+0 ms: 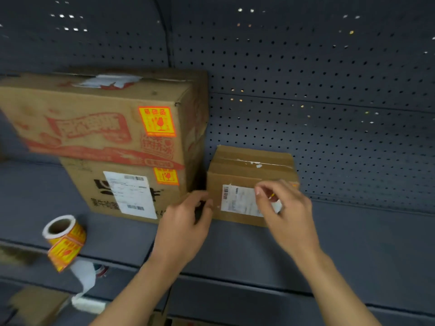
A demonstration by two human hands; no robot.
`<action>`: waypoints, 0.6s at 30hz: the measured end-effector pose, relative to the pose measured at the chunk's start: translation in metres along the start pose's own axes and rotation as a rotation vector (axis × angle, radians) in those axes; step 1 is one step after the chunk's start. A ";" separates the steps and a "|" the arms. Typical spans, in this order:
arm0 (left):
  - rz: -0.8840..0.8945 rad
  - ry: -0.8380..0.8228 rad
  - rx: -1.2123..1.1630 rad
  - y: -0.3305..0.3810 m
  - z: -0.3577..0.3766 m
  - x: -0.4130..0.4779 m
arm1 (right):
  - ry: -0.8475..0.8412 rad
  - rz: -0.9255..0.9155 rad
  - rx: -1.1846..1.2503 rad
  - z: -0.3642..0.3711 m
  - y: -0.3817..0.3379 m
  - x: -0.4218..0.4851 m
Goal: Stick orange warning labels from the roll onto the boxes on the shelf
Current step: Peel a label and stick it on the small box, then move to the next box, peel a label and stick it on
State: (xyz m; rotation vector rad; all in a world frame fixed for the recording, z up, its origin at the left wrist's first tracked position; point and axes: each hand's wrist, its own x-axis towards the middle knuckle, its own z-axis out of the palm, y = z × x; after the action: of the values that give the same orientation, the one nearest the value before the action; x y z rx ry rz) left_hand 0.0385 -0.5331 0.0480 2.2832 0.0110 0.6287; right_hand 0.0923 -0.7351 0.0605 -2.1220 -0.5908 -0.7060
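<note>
A small brown box (249, 170) with a white shipping slip stands on the grey shelf (235, 245), right of two stacked cartons. My left hand (188, 222) grips its front left corner. My right hand (284, 208) is curled over the upper right of its front face. It pinches an orange label (271, 196), of which only slivers show past the fingers. The upper carton (94, 118) and the lower carton (127, 191) each carry an orange label at their right front. The label roll (63, 236) stands at the shelf's front left.
A white backing strip (84, 283) hangs from the roll over the shelf edge. A dark pegboard wall (329, 90) closes the back. Bare shelf lies right of the small box. Another shelf edge and a brown shape show below.
</note>
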 end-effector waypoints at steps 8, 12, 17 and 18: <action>-0.006 0.134 0.556 -0.055 -0.104 -0.058 | -0.254 -0.312 0.127 0.091 -0.082 -0.005; -0.140 0.207 0.774 -0.101 -0.170 -0.098 | -0.369 -0.414 0.184 0.150 -0.133 -0.012; -0.257 0.246 0.905 -0.159 -0.245 -0.149 | -0.413 -0.592 0.142 0.226 -0.201 -0.027; -0.279 0.260 0.913 -0.169 -0.260 -0.158 | -0.422 -0.611 0.147 0.241 -0.215 -0.030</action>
State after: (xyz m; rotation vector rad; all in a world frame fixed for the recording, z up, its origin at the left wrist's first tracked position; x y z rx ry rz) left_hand -0.1853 -0.2684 0.0191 2.9407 0.8892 0.8801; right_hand 0.0057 -0.4241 0.0328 -1.9595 -1.5126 -0.5029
